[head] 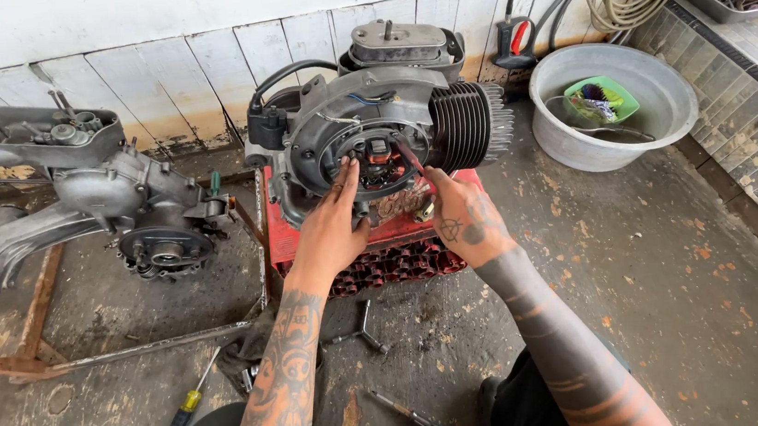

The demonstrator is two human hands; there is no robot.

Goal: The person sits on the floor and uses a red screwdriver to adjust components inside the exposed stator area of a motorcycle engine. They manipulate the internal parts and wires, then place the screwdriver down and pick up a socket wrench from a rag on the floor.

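Grip: left hand (335,219) spread flat against stator plate (380,159) inside engine (389,119) on red crate (284,241); right hand (458,210) pinching red-handled tool (409,156) there. Cover off, windings exposed; plate not yet removed.

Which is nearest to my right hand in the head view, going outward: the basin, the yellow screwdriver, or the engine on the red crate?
From the right hand:
1. Engine, touching, just above it.
2. Basin, off to the right by the wall.
3. Yellow screwdriver, far lower left on the floor.
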